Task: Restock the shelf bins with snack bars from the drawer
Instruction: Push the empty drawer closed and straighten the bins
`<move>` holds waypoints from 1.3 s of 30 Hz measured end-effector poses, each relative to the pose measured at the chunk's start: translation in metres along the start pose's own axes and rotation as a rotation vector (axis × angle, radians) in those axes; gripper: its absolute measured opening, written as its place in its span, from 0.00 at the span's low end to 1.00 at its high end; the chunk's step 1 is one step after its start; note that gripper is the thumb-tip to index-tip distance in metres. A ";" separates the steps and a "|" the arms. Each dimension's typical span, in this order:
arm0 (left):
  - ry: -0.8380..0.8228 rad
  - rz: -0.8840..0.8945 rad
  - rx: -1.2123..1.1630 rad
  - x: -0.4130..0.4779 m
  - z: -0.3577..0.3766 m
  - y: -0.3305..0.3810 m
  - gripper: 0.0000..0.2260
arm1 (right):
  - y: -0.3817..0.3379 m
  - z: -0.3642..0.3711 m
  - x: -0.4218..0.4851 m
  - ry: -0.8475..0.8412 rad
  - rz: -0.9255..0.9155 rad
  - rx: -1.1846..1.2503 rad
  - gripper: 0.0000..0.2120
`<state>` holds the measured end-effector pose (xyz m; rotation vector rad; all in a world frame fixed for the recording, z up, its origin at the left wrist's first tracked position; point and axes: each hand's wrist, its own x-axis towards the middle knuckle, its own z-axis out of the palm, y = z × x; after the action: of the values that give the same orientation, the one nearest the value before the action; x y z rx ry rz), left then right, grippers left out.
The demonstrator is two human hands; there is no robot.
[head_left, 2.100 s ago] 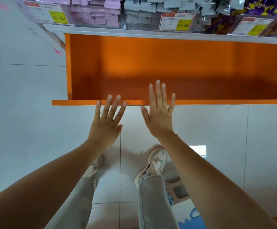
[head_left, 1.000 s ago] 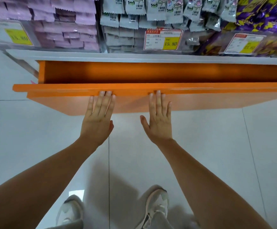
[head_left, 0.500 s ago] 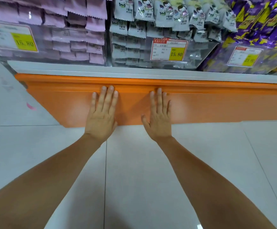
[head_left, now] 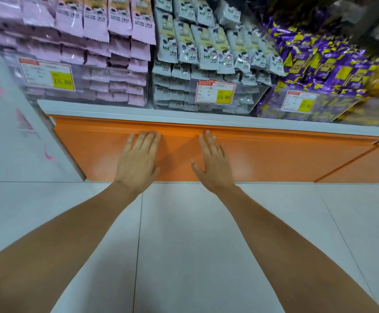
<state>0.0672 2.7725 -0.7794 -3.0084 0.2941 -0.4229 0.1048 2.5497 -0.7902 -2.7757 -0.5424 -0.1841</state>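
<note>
On glossy drawer (head_left: 285, 159): left hand (head_left: 137, 162), right hand (head_left: 214, 167) flat.

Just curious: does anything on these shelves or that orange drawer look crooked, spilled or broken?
Nothing spilled or broken. The orange drawer front sits shut, left hand and right hand flat on it. The grey-white snack packets are heaped above their clear plastic bin.
</note>
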 end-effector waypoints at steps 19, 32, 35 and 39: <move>0.245 0.028 0.177 0.092 -0.192 0.004 0.26 | -0.040 -0.197 0.074 0.246 -0.277 -0.048 0.27; 0.256 0.058 0.121 0.107 -0.192 -0.013 0.20 | -0.035 -0.209 0.107 0.415 -0.341 -0.032 0.18; 0.266 0.065 0.122 0.112 -0.204 -0.008 0.19 | -0.034 -0.227 0.127 0.460 -0.340 -0.035 0.12; 0.118 -0.008 0.140 0.126 -0.216 -0.011 0.25 | -0.033 -0.247 0.155 0.265 -0.225 -0.101 0.21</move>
<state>0.1270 2.7441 -0.5386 -2.8548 0.2497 -0.5965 0.2185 2.5534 -0.5194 -2.7184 -0.7922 -0.6357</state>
